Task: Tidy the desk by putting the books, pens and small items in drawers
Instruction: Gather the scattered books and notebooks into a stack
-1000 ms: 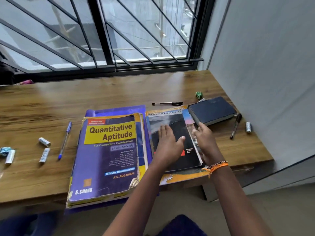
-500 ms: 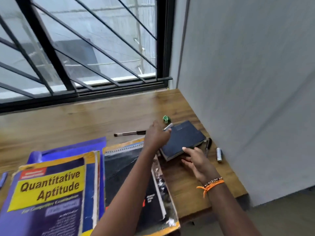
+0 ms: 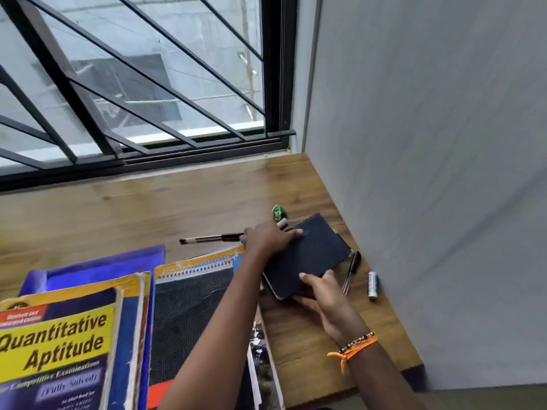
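The dark book (image 3: 307,255) lies near the table's (image 3: 189,202) right corner, and both hands take it, the left hand (image 3: 268,236) curled over its far edge and the right hand (image 3: 321,295) pinching its near edge, likely to lift it toward a drawer.
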